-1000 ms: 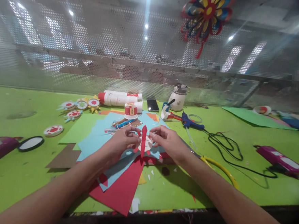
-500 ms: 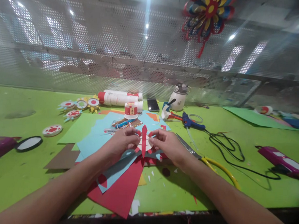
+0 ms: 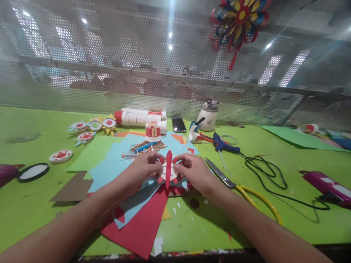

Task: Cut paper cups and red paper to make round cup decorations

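Between my two hands is a round white paper craft piece [image 3: 174, 172] with a long pointed red strip [image 3: 168, 169] upright down its middle and red tabs along its edge. My left hand [image 3: 147, 167] pinches its left side, and my right hand [image 3: 192, 170] pinches the right side. Fingers hide parts of both edges. Beneath lie light blue paper sheets [image 3: 107, 166] and a red sheet [image 3: 142, 221]. Scissors with yellow handles [image 3: 240, 188] rest beside my right forearm. Just beyond my hands are a red and white paper cup [image 3: 153, 132] and several pens [image 3: 144, 146].
A blue glue gun [image 3: 224, 144] with its black cord lies right of centre. Further back stand a bottle [image 3: 208, 115], a phone [image 3: 178, 125] and stacked white cups [image 3: 140, 118]. Finished paper turtles [image 3: 85, 137] sit left, near a black-rimmed disc [image 3: 33, 172]. A purple tool [image 3: 330, 186] lies right.
The view has shifted slightly, so the background sits a little lower. Both hands keep their pinch on the craft piece, with almost no movement.
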The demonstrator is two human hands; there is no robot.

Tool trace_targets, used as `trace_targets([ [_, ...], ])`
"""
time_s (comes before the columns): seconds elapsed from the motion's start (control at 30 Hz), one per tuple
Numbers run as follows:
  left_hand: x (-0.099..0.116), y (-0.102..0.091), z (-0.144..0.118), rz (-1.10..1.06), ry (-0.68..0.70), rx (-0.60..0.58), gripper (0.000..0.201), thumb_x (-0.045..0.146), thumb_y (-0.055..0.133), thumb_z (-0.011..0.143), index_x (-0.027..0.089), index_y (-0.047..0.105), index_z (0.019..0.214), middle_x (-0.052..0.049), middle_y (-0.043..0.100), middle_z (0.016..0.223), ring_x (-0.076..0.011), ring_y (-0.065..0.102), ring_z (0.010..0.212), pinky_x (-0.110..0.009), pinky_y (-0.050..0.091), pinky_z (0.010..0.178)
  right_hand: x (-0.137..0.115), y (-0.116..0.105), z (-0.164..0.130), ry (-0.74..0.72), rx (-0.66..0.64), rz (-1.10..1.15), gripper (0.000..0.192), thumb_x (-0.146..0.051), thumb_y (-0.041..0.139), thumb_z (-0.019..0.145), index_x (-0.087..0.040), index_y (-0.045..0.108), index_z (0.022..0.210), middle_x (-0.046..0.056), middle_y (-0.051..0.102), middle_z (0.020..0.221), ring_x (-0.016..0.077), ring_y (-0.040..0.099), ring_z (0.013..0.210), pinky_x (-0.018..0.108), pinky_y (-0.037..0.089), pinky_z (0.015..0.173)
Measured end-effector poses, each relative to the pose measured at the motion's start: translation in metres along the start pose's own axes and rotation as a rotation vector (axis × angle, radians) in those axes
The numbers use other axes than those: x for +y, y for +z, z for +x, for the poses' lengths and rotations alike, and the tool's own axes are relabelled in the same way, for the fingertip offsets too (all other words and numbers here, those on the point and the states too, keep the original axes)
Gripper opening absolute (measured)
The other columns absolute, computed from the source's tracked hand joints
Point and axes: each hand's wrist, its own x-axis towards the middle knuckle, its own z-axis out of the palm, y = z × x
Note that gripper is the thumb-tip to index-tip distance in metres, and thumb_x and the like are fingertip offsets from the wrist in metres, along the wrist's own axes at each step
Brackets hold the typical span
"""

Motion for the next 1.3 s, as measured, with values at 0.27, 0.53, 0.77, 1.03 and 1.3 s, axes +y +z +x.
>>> trace_targets([
  [0.27, -0.004, 0.0, 0.001, 0.013, 0.023, -0.012, 0.02, 0.009, 0.055, 0.056, 0.016, 0.055, 0.075, 0.004, 0.049, 0.054, -0.0085, 0.04, 0.049, -0.024, 0.031, 0.05, -0.007, 0.001, -0.003, 0.032, -0.002, -0.014, 0.008, -0.015, 0.056, 0.079, -0.017, 0.057, 0.087, -0.004, 0.057, 0.055, 0.0092, 0.054, 0.046, 0.022, 0.046, 0.047],
  [0.53, -0.001, 0.002, -0.002, -0.039, 0.004, -0.032, 0.017, 0.008, 0.054, 0.058, 0.014, 0.057, 0.074, 0.004, 0.048, 0.057, -0.0064, 0.037, 0.048, -0.022, 0.029, 0.049, -0.01, 0.001, -0.006, 0.057, -0.02, 0.019, 0.013, -0.02, 0.062, 0.076, -0.016, 0.057, 0.087, -0.005, 0.056, 0.055, 0.0099, 0.054, 0.047, 0.022, 0.046, 0.047],
  [0.77, -0.004, 0.002, -0.001, -0.127, -0.039, -0.029, 0.015, 0.005, 0.056, 0.055, 0.013, 0.057, 0.067, 0.004, 0.047, 0.053, -0.0062, 0.04, 0.047, -0.021, 0.031, 0.047, -0.005, -0.002, -0.003, 0.059, -0.021, 0.021, 0.021, -0.025, 0.065, 0.072, -0.017, 0.057, 0.09, -0.005, 0.055, 0.056, 0.01, 0.052, 0.048, 0.024, 0.046, 0.047],
  [1.03, -0.012, 0.0, 0.002, -0.238, -0.024, -0.1, 0.008, 0.011, 0.059, 0.062, 0.012, 0.058, 0.07, 0.001, 0.051, 0.058, -0.0078, 0.045, 0.05, -0.022, 0.039, 0.05, -0.004, -0.001, -0.004, 0.084, -0.027, 0.027, 0.029, -0.033, 0.069, 0.07, -0.017, 0.058, 0.09, -0.005, 0.056, 0.058, 0.0097, 0.052, 0.049, 0.024, 0.045, 0.048],
  [1.3, -0.009, 0.0, 0.001, -0.277, -0.061, -0.149, 0.016, 0.022, 0.067, 0.068, 0.013, 0.054, 0.066, -0.001, 0.054, 0.061, -0.008, 0.049, 0.052, -0.021, 0.04, 0.051, -0.003, -0.005, -0.001, 0.132, -0.033, 0.11, 0.035, -0.041, 0.074, 0.066, -0.018, 0.06, 0.088, -0.003, 0.061, 0.066, 0.0092, 0.055, 0.05, 0.023, 0.045, 0.047],
])
